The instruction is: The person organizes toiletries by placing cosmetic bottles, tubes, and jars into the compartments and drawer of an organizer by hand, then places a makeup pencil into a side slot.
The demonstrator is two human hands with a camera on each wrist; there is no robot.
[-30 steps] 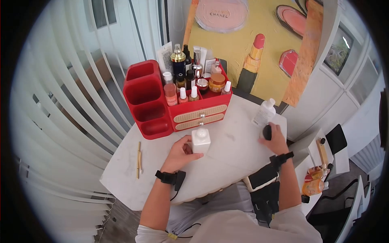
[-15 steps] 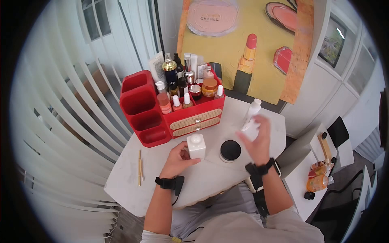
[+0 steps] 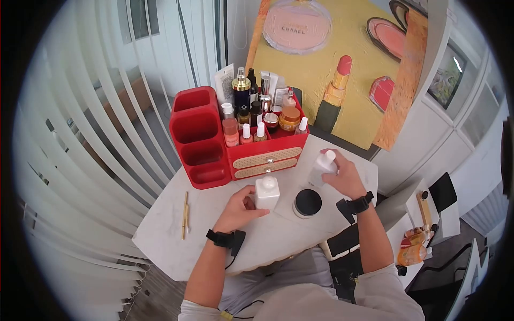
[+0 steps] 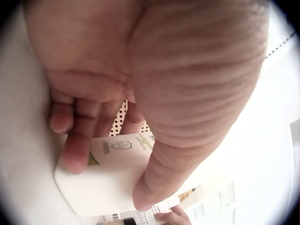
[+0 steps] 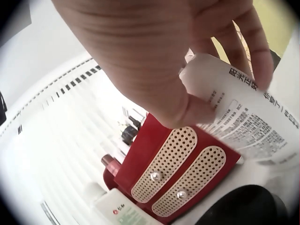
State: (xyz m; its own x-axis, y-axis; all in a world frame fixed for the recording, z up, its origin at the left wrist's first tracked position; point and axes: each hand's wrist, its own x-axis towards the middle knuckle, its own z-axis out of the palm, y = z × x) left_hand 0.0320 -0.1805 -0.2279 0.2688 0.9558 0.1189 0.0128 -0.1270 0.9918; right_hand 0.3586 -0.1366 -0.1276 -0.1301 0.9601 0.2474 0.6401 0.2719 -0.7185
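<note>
My left hand point(image 3: 238, 209) curls its fingers and thumb around a square white bottle point(image 3: 267, 193) standing on the marble table; the left wrist view shows thumb and fingers on the bottle point(image 4: 103, 187). Towards the right side of the table, my right hand point(image 3: 345, 179) grips a translucent white bottle point(image 3: 323, 168), which leans. Printed text covers that bottle point(image 5: 253, 122) in the right wrist view. Between the two hands sits a jar with a black lid point(image 3: 308, 203), touched by neither.
A red organizer point(image 3: 262, 151) full of bottles and jars stands at the back, its left compartments point(image 3: 198, 128) empty. Two thin sticks point(image 3: 185, 215) lie on the table point(image 3: 160, 235) at left. A painting point(image 3: 358, 123) leans behind.
My right hand has let go of the black-lidded jar, now nearer the table's middle, and has taken hold of the translucent bottle. My left hand keeps its hold.
</note>
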